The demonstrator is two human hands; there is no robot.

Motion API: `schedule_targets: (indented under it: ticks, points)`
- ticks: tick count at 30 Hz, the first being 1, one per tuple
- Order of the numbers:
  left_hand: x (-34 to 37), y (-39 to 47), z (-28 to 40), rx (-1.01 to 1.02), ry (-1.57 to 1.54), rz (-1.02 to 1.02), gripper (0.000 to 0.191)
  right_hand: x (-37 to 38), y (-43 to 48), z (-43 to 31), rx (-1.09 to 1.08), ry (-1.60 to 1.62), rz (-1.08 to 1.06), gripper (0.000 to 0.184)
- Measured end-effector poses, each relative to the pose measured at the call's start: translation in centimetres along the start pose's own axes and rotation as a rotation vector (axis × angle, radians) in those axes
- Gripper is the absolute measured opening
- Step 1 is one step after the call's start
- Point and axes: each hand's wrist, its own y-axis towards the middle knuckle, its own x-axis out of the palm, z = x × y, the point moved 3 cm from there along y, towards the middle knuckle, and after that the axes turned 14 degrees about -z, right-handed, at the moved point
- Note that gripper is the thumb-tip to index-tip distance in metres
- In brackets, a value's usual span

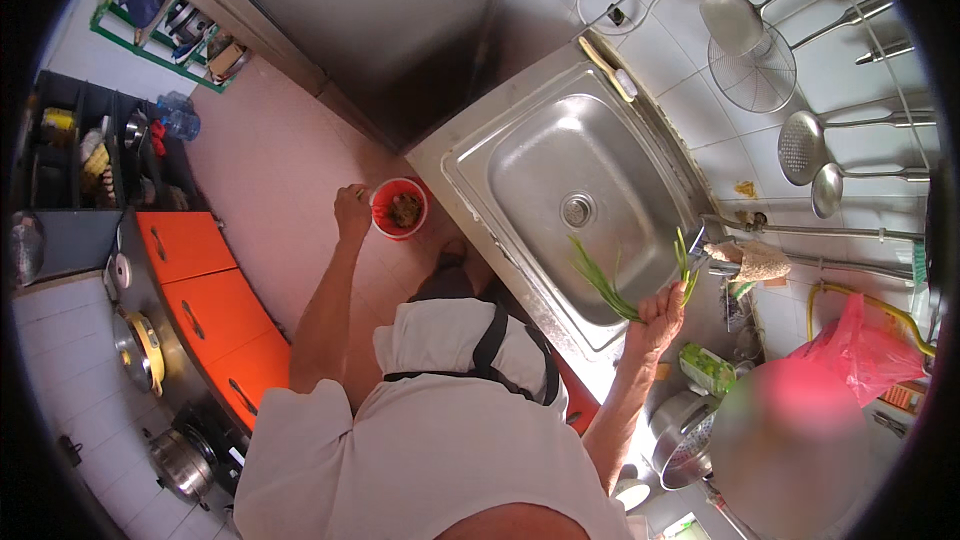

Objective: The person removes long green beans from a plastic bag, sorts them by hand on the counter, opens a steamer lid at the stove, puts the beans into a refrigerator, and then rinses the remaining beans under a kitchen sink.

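My right hand is closed around a small bunch of long green leaves, which look like scallions or chives. They hang over the near right corner of a stainless steel sink. The basin has a drain strainer in its floor. My left hand is stretched out beside the rim of a red bucket on the floor, its fingers bent together. Whether something small is pinched in them is not clear. Brownish scraps lie inside the bucket.
Orange-fronted cabinets run along the left, with a steel pot on the hob. Skimmers and ladles hang on the tiled wall at right. A steel pot and a pink plastic bag are beside my right arm.
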Motion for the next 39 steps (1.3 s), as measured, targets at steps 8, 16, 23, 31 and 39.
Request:
schedule_targets:
  ticks: [8, 16, 23, 31, 39]
  points:
    - [4.6, 0.9, -5.8, -0.127, 0.124, -0.025, 0.04, 2.8, 0.1, -0.4, 0.023, 0.117, -0.07, 0.024]
    - [-2.1, -3.2, 16.4, 0.499, -0.252, 0.002, 0.034, 3.1, -1.6, -0.3, -0.053, 0.024, 0.067, 0.032]
    - [-2.2, -15.5, 38.3, 1.377, 0.08, -0.402, 0.06, 11.2, -2.0, 1.9, 0.165, 0.256, -0.065, 0.029]
    - [2.9, -16.3, 39.7, 1.196, -0.011, -1.142, 0.026, 7.2, -1.5, 1.7, 0.085, 0.603, -0.096, 0.027]
    - [4.4, -12.3, 40.9, 0.331, -0.44, -1.444, 0.029, 0.5, -2.9, 4.4, 0.466, 0.192, -0.044, 0.087]
